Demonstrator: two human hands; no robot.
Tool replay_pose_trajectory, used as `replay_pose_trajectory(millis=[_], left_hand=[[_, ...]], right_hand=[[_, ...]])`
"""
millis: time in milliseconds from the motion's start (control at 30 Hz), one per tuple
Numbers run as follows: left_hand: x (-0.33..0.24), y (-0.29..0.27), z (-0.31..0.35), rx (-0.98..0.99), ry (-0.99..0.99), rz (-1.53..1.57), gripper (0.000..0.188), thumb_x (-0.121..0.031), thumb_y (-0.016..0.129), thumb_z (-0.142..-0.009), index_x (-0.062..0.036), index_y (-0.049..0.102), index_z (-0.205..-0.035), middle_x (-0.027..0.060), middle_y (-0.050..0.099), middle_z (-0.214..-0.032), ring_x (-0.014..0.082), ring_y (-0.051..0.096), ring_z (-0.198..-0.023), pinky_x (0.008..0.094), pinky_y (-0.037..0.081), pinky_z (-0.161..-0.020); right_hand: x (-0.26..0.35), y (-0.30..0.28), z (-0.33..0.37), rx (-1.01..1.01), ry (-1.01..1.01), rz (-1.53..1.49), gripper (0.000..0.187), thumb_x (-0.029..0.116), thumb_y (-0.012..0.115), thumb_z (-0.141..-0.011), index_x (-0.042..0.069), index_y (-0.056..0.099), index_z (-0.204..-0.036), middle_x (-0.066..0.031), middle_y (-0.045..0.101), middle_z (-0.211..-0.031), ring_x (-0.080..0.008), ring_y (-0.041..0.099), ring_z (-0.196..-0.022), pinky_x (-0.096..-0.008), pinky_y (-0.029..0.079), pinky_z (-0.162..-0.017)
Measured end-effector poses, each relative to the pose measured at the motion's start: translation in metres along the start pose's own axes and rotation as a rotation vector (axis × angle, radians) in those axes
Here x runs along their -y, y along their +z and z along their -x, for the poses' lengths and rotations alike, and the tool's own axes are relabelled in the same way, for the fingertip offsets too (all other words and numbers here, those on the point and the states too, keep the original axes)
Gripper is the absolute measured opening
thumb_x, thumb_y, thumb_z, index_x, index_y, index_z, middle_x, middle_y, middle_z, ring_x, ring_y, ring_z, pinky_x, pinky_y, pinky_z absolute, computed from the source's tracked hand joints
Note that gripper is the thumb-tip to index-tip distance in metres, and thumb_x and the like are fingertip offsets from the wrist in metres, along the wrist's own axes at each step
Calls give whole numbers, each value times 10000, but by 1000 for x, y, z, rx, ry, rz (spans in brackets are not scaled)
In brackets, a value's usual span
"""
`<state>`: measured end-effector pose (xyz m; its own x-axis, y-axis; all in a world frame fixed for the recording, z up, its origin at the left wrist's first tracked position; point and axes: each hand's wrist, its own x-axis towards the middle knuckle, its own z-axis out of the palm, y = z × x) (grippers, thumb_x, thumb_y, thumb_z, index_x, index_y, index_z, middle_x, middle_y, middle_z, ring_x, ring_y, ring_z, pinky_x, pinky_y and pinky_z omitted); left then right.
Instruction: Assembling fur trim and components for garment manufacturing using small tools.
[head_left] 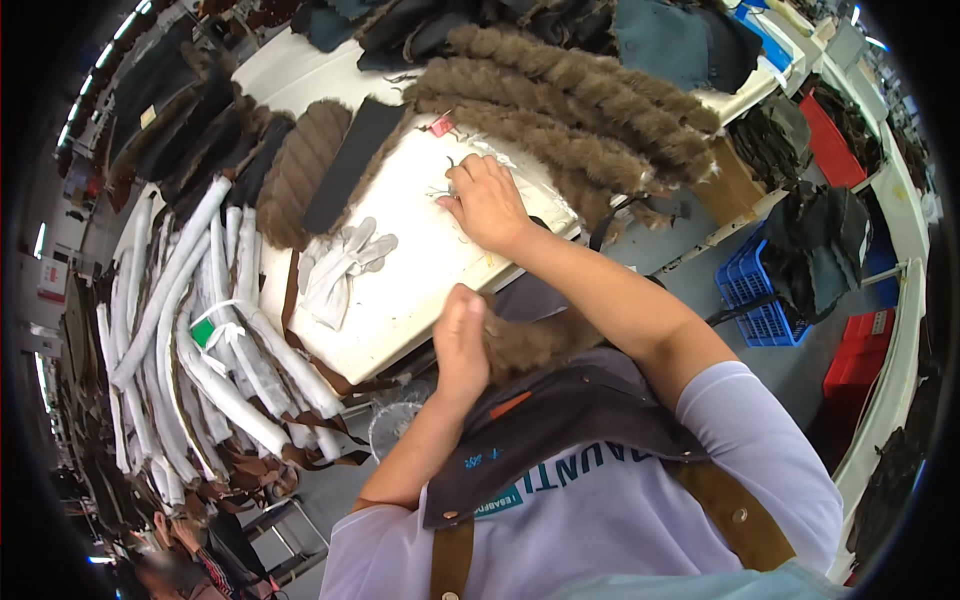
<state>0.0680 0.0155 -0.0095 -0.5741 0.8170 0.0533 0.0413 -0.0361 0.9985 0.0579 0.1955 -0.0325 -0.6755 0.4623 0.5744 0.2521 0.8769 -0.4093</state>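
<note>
My right hand (487,205) reaches across the white tabletop (420,245), fingers bent together over a small, thin dark thing. Loose dark threads lie beside its fingertips; what it pinches is too small to make out. Close to my body, at the table's near edge, my left hand (462,340) is closed on a brown fur strip (540,343) that hangs over my dark apron (570,410). Most of its fingers are hidden. A pair of pale gloves (345,270) lies on the table to the left of both hands.
Brown fur strips (570,90) are piled at the back of the table. A dark flat strip (355,165) and a ribbed fur piece (305,170) lie left. Bundled white rolls (225,340) crowd the left side. A blue crate (760,300) holds dark pieces at right.
</note>
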Motion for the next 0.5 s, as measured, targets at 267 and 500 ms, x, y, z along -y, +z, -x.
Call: replay_pose_trajectory(millis=[267,500], left_hand=[[42,-8,41,990,-454,272,398,-256,371,-961,60,503,-1164,96,560,-1146,174,486,-1100,276,336,-965],[44,5,44,669,-404,316,329,-282,353,-969,0,518,-931,107,620,-905,142,561,-825,254,427,-782]], right_hand=[[-22,-92,196,403,84,-714,238,127,462,-860,0,535,-1049,-158,527,-1010,-317,492,-963,-376,374,-873],[-40,-124,309,449,218,-556,295,245,503,-806,29,557,-1000,-149,567,-957,-306,512,-998,-385,382,-890]])
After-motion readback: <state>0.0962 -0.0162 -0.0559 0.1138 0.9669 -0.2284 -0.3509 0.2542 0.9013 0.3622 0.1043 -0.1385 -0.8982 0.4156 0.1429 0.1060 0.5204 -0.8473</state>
